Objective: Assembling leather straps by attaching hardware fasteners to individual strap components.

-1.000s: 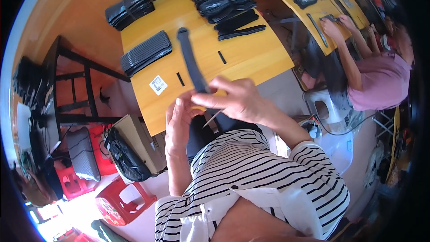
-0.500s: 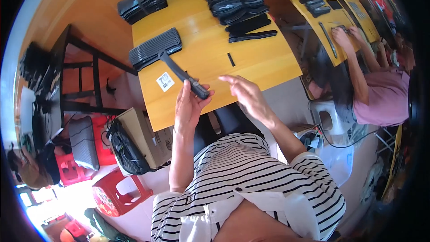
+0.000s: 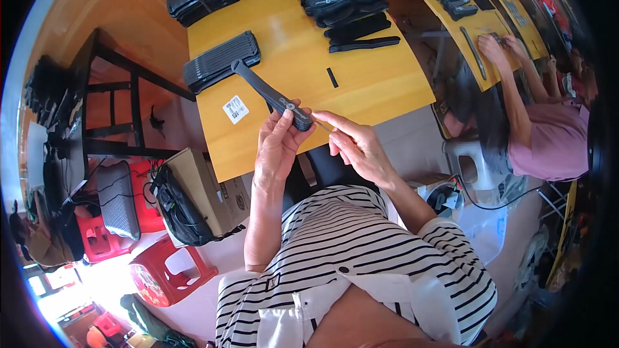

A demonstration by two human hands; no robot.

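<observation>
My left hand [image 3: 276, 145] is closed around the thick near end of a long black strap [image 3: 265, 89], with the thumb on top. The strap looks folded or layered at that end. Its narrower rounded end points away over the table, close to a stack of black straps [image 3: 224, 58]. My right hand [image 3: 358, 148] is at the strap's near end, index finger stretched toward it and the other fingers curled. Something thin and dark, too small to name, shows at those fingers. A white printed label [image 3: 236, 109] lies on the table left of the held strap.
On the yellow table [image 3: 380, 87] lie a short black strip [image 3: 332, 77], loose black straps [image 3: 364, 44] and tall bundles of black straps [image 3: 335, 0]. To the right, a co-worker's hands [image 3: 500, 45] work at another table. A cardboard box [image 3: 209, 196] and a red stool [image 3: 174, 274] stand at left.
My right hand has moved left to the strap's near end, its fingers drawing in. My left hand has shifted slightly right and up, turning the strap so its printed face shows.
</observation>
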